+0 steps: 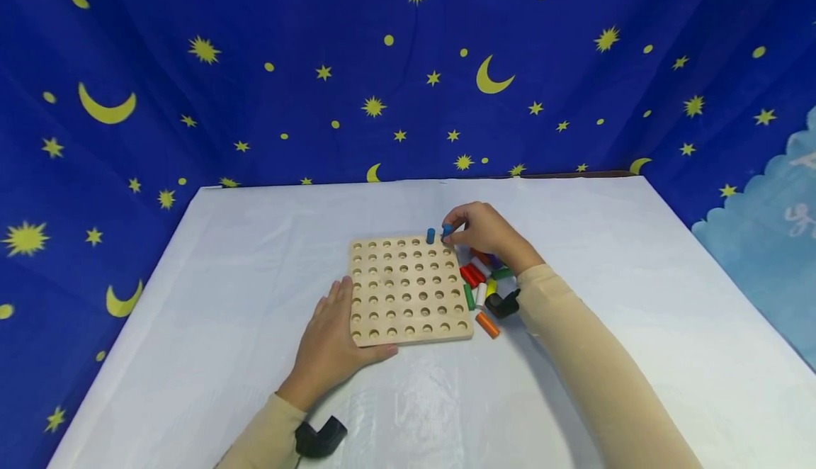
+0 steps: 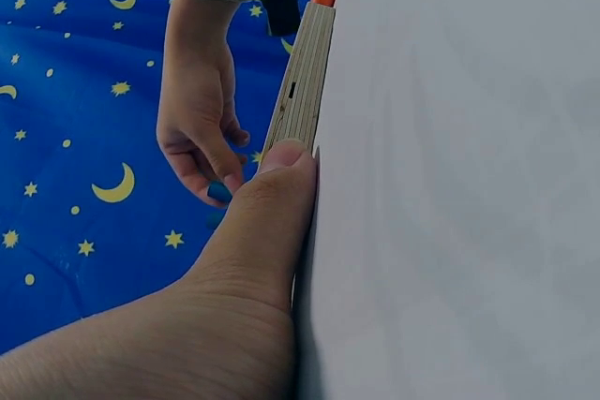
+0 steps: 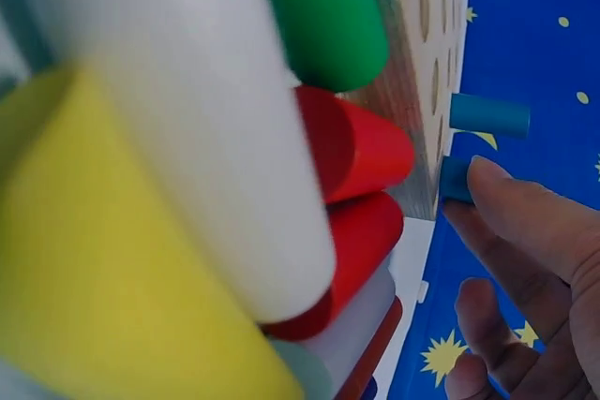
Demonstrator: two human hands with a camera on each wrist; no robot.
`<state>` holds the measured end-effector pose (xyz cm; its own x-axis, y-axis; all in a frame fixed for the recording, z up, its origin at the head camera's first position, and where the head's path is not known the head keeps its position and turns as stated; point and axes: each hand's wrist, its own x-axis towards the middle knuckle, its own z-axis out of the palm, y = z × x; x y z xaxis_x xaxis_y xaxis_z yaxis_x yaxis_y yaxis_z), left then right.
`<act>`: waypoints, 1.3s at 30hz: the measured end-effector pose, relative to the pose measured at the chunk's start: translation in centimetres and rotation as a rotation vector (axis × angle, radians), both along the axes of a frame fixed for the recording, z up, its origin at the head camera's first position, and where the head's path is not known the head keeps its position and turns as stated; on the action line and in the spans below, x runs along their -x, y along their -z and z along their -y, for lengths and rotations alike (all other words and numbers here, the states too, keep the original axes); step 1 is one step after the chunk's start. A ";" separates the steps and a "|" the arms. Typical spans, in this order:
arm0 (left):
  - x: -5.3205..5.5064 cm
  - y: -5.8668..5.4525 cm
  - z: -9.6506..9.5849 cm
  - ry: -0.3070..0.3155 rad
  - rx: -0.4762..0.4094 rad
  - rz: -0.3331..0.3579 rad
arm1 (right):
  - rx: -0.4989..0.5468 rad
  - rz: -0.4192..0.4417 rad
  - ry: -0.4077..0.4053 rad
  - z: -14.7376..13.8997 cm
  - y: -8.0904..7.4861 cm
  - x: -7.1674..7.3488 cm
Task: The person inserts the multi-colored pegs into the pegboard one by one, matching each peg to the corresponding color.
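Note:
A square wooden pegboard (image 1: 411, 288) with rows of round holes lies on the table. My left hand (image 1: 330, 341) rests against its left side and front left corner, the thumb (image 2: 272, 203) along the front edge. At the far right corner my right hand (image 1: 487, 232) pinches a blue peg (image 3: 457, 180) between thumb and forefinger, at the corner hole. How deep that peg sits I cannot tell. Another blue peg (image 1: 431, 236) stands upright in the neighbouring hole of the far row, just left of it.
Loose pegs lie in a pile right of the board, among them red (image 1: 473, 274), green (image 1: 469, 297), white (image 1: 481, 295), yellow (image 1: 491, 287) and orange (image 1: 487, 325). The white table (image 1: 255, 242) meets a blue star-patterned curtain (image 1: 408, 72) behind. Black wrist devices sit below both hands.

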<state>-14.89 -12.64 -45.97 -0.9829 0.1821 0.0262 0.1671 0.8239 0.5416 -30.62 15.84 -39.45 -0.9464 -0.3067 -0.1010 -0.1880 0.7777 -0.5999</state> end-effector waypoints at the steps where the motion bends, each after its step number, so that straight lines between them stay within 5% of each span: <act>1: 0.0 0.0 0.0 -0.001 0.000 -0.001 | -0.004 -0.002 -0.001 0.0 0.0 0.0; 12: 0.0 -0.2 0.0 0.009 -0.006 -0.006 | -0.056 -0.035 0.004 -0.3 0.0 -0.3; 21: 0.0 -0.2 0.0 0.013 -0.009 -0.026 | -0.071 -0.014 0.052 -4.0 -0.9 -1.7; 30: 0.0 -0.1 0.0 0.003 0.001 -0.019 | -0.087 0.064 -0.003 -9.1 -0.5 -3.7; 39: 0.1 -0.2 -0.1 0.001 -0.004 -0.014 | -0.110 0.101 -0.053 -10.6 -0.1 -4.2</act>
<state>-14.94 -12.52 -45.80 -0.9822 0.1834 0.0402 0.1757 0.8216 0.5423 -26.40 26.45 -39.39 -0.9124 -0.3380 -0.2307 -0.1736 0.8302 -0.5298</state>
